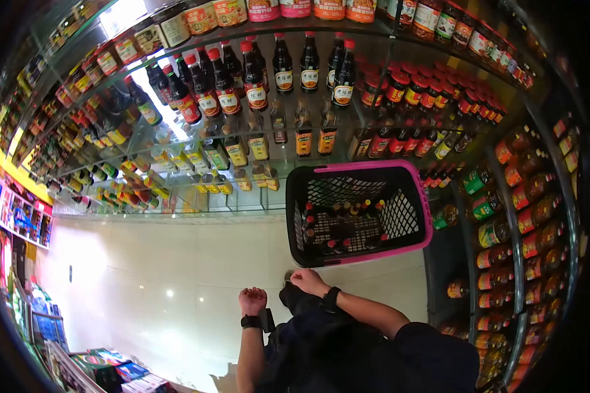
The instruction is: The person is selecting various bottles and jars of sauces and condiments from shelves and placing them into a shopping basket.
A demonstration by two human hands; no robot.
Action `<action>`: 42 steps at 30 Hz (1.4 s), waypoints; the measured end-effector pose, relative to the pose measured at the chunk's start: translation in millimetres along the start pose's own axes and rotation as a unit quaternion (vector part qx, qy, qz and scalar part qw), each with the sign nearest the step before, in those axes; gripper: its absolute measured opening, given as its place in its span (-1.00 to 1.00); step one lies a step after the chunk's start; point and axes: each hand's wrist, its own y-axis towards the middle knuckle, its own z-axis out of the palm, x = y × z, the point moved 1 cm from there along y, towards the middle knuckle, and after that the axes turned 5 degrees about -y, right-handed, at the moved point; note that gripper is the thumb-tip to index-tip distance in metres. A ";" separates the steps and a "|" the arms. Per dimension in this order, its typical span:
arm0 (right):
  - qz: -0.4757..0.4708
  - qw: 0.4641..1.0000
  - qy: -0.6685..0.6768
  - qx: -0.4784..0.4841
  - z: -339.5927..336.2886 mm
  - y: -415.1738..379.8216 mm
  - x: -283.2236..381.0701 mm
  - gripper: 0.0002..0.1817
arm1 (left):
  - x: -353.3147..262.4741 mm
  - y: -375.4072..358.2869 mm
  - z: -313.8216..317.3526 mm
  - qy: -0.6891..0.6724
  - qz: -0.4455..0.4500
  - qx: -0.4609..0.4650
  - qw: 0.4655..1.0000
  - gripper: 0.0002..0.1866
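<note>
Low in the head view, my left hand (252,300) hangs over the pale floor with its fingers curled in; whether anything is inside them does not show. My right hand (307,281) is also closed, just below the front edge of a black basket (358,260) with a pink rim. No object is visible in it. Several dark bottles with red or yellow caps (339,245) stand inside the basket along its sides. Neither hand touches the basket. Each wrist wears a dark band.
Glass shelves (242,211) ahead carry dark sauce bottles (283,65), jars and smaller bottles. Racks of large oil bottles (495,232) run down the right side. Boxes (132,371) lie at the lower left, near the tiled floor (170,262).
</note>
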 end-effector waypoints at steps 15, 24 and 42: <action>0.001 0.992 0.038 -0.123 -130.5 -108.4 -72.5 -0.81 | 157.2 -41.6 -27.4 -0.011 -0.056 0.029 0.998 -0.78; -0.002 0.979 0.085 -0.184 -236.7 -84.4 -129.1 -0.81 | 236.5 -20.3 57.9 0.041 -0.038 0.085 0.995 -0.75; 0.151 0.972 -0.178 -0.029 -406.9 125.5 -259.3 -0.58 | 373.8 17.8 179.8 0.087 -0.022 0.121 0.989 -0.72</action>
